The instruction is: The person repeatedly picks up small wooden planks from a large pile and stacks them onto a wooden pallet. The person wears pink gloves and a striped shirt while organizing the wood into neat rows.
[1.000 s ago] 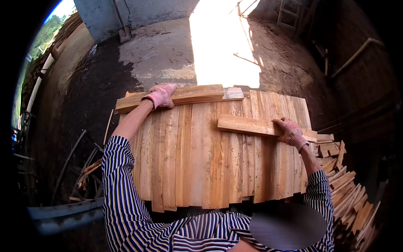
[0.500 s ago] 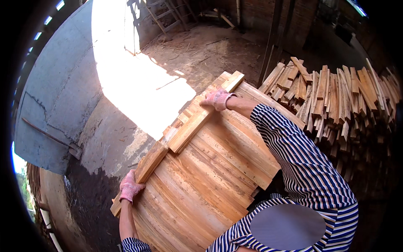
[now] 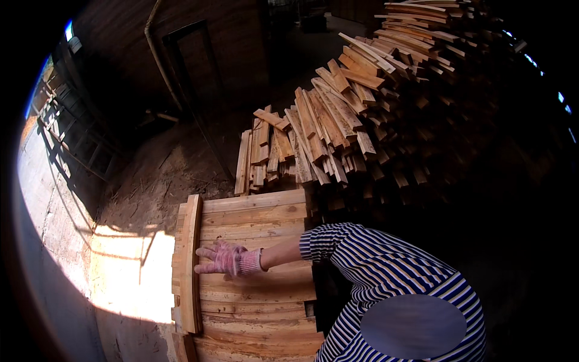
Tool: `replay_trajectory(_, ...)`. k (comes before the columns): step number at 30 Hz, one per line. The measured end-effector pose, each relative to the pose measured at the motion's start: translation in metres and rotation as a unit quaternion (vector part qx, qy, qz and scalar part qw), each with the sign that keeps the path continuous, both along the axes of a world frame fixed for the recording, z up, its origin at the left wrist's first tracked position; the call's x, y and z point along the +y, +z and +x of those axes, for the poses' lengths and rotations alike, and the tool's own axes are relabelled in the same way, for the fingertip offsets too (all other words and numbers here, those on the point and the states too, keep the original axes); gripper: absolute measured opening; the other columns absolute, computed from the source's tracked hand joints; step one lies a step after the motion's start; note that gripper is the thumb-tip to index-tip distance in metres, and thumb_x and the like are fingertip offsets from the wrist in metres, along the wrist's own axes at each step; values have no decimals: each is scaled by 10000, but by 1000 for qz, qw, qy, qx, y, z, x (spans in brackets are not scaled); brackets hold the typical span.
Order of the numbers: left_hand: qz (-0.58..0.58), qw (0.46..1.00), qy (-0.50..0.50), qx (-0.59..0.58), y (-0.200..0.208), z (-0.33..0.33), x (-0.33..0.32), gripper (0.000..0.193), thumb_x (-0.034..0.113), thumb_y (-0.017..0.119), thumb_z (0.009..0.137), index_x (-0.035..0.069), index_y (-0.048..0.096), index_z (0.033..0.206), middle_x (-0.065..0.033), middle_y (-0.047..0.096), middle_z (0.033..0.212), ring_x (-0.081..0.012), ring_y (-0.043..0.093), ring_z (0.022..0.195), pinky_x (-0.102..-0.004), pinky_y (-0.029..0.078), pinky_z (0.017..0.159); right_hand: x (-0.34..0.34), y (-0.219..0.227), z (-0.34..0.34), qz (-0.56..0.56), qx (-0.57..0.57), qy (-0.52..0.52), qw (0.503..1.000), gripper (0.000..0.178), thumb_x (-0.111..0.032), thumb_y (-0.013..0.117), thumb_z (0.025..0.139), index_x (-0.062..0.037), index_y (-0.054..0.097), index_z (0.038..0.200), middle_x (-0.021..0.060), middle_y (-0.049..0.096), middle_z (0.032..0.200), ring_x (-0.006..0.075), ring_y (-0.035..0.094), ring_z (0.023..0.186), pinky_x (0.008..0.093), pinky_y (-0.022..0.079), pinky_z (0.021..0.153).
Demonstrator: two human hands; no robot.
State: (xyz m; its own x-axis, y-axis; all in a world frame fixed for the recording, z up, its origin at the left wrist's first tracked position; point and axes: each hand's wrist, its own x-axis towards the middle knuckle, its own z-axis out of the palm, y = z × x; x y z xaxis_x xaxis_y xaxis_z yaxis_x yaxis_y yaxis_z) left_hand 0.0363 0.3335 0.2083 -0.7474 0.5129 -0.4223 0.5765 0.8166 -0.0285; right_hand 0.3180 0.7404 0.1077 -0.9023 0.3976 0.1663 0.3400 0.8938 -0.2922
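Observation:
My right hand (image 3: 226,259), in a pink knitted glove, lies flat on a stack of pale wooden boards (image 3: 259,301). Its fingers are stretched out and the fingertips touch a single plank (image 3: 192,265) that lies crosswise along the stack's left edge. The fingers do not curl around the plank. A blue and white striped sleeve (image 3: 362,259) runs from the hand back to my body at the lower right. My left hand is out of the picture.
A large loose heap of short wooden planks (image 3: 338,120) rises behind the stack at the upper right. Dirt floor (image 3: 163,175) lies to the left, with a sunlit patch (image 3: 126,271) beside the stack. A dark wall with a pipe (image 3: 160,54) and a ladder-like frame (image 3: 66,139) stand at the far left.
The view has swung to the right, so the plank heap now fills the upper picture. My right hand has moved to the middle of the cross plank, and my left hand has left the view.

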Motion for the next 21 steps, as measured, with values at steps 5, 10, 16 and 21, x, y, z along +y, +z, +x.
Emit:
replay_trajectory(5,147,983,-69,82,23,-29,-20,855,525,821,729,137,530,1433,-191,684,1230,-323,682,1080,-437,554,893,63,44,190,-68,-67,-300,949,916,-329,744,862,-223,236,1616,235,214,1649,398,294,1495,486,265,1218)
replay_trajectory(10,411,909,-62,-26,38,-18,2,816,515,818,744,107,545,1396,-194,687,1216,-335,682,1040,-426,563,850,185,40,369,66,-48,-597,798,703,-293,614,917,-234,347,1564,174,305,1610,384,348,1453,465,316,1175)
replay_trajectory(16,641,700,4,-315,88,123,139,724,480,788,815,84,541,1369,-179,700,1176,-282,698,944,-389,589,760,271,197,497,311,-113,-642,692,529,-171,485,983,-252,422,1502,123,464,1476,288,432,1377,478,365,1086)
replay_trajectory(21,647,439,6,-623,68,218,306,650,450,763,874,65,539,1347,-166,711,1143,-238,712,863,-358,610,686,366,245,634,203,-189,-706,651,547,-235,545,1002,-118,394,1514,153,561,1408,347,569,1233,595,465,845)
